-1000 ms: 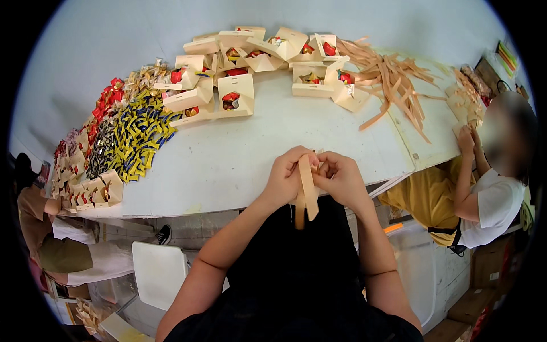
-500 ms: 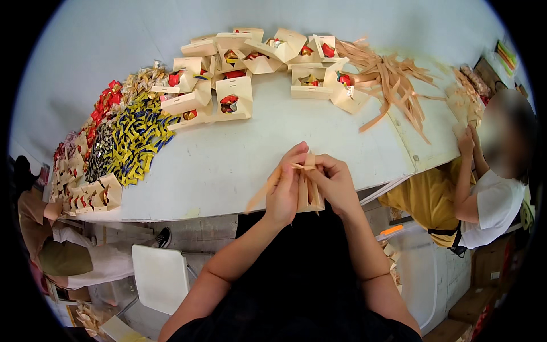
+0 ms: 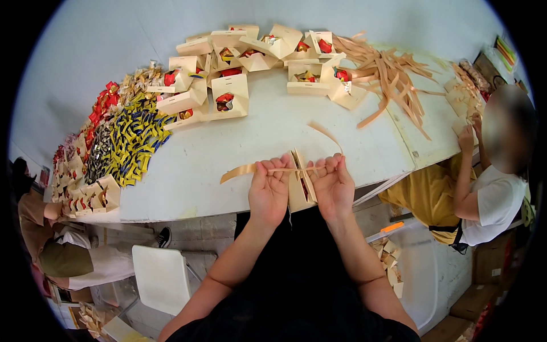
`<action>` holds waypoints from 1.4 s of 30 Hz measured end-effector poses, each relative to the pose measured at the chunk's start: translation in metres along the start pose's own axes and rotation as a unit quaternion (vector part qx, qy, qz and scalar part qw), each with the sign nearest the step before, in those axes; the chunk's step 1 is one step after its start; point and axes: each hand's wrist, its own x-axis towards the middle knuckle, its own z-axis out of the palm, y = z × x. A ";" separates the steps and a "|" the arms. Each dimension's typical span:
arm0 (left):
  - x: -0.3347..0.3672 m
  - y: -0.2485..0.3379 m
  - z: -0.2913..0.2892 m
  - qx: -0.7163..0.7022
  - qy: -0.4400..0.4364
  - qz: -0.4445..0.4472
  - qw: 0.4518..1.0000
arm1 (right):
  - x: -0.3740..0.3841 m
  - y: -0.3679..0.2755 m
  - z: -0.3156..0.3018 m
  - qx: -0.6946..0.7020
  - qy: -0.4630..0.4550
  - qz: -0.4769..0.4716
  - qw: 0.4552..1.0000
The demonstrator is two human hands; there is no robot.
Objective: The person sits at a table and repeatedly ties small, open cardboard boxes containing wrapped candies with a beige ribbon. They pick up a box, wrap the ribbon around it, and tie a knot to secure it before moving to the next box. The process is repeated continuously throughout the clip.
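At the table's front edge, a small cream cardboard box (image 3: 298, 192) stands between my hands with its slit side up, red showing inside. A peach ribbon (image 3: 239, 170) runs across its top, crossing or knotted at the middle; which, I cannot tell. My left hand (image 3: 270, 191) is closed on one side of the ribbon, whose loose end trails left over the table. On the other side, my right hand (image 3: 335, 185) pinches the ribbon, and that tail curls up and away. Both palms face up, close against the box.
Open filled boxes (image 3: 231, 98) line the back of the table (image 3: 188, 162), beside loose ribbons (image 3: 393, 80). Wrapped candies (image 3: 134, 134) pile at left. One person (image 3: 493, 188) works at right, another (image 3: 62, 251) at left. A white chair (image 3: 161, 278) and a bin of boxes (image 3: 419, 273) stand below.
My hands have moved apart to either side of the box, drawing the ribbon out sideways. The box shows more openly between them, and a ribbon tail now extends beyond my right hand.
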 end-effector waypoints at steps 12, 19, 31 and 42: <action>0.004 0.005 0.050 0.028 0.030 -0.001 0.999 | -0.006 0.031 0.026 -0.402 -0.096 -0.010 0.910; 0.014 0.020 0.037 -0.049 0.025 -0.074 0.996 | 0.016 0.024 0.033 -0.378 -0.024 0.059 0.924; 0.027 0.050 0.016 -0.002 0.105 -0.031 0.994 | 0.047 -0.006 0.002 -0.303 0.018 0.091 0.949; 0.004 0.115 0.010 0.722 0.047 0.414 0.553 | 0.001 -0.028 0.015 -0.677 -0.155 -0.494 0.523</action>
